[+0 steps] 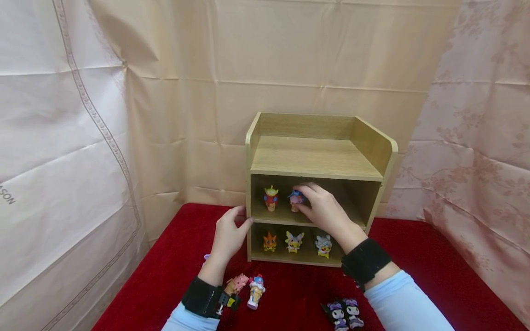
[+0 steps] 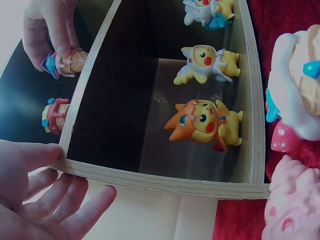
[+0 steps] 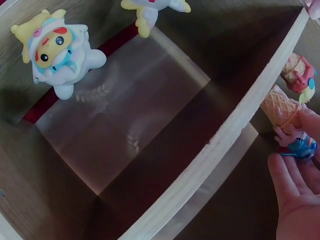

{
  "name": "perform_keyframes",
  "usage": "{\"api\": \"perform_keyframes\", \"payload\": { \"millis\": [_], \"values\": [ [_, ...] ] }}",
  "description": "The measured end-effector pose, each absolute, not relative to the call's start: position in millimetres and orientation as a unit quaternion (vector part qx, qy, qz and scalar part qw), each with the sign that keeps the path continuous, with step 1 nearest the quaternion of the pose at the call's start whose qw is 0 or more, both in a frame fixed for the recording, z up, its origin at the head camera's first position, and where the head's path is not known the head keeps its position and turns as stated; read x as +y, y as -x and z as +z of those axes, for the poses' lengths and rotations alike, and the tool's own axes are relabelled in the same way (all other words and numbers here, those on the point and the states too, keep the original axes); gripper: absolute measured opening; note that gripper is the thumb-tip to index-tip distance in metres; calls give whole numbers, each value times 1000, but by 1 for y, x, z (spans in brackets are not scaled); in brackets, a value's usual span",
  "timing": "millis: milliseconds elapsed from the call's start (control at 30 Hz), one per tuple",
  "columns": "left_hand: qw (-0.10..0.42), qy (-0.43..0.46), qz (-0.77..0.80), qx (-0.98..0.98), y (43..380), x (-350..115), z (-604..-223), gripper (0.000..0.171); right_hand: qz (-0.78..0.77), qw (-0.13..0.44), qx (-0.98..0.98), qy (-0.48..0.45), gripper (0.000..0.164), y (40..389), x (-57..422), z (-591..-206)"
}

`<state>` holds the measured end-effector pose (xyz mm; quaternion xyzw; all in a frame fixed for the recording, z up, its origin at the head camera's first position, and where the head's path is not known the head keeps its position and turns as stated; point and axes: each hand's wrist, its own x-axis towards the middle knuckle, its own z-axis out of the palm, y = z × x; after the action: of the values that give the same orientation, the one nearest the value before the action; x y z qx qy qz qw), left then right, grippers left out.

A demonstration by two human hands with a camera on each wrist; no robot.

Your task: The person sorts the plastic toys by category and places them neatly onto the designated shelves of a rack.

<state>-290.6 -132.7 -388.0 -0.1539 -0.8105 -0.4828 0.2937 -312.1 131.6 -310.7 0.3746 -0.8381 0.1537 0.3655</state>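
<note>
My right hand (image 1: 325, 207) reaches into the upper compartment of the wooden shelf unit (image 1: 316, 156). Its thumb and fingers hold a blue-topped ice-cream-cone figurine (image 3: 284, 115), pink below the blue, standing with its cone down. Beside it on the same board is a red cone figurine (image 1: 271, 198) with a yellow-green top. My left hand (image 1: 229, 232) rests against the unit's left side panel, thumb at the front edge and the other fingers extended along the outside. Below, the lower compartment holds an orange-hooded figurine (image 2: 205, 124), a white-and-yellow one (image 1: 294, 242) and a grey-white-hooded one (image 1: 323, 246).
On the red cloth (image 1: 294, 294), a pink figurine (image 1: 237, 283) and a white-topped cone figurine (image 1: 256, 291) lie near my left wrist. Two black-and-purple figurines (image 1: 343, 313) lie at the front right. Beige cloth (image 1: 298, 55) hangs behind the unit.
</note>
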Motion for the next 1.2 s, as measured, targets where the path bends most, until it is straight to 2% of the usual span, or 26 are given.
{"api": "perform_keyframes", "payload": {
  "millis": [567,900,1200],
  "values": [
    [278,142,-486,-816,291,-133,-388,32,146,350,-852,-361,44,321,122,-314],
    [287,145,-478,-818,291,-133,-388,31,143,343,-854,-364,43,325,119,-317],
    [290,143,-473,-820,291,-133,-388,32,152,328,-863,-352,49,327,118,-318]
  ]
}}
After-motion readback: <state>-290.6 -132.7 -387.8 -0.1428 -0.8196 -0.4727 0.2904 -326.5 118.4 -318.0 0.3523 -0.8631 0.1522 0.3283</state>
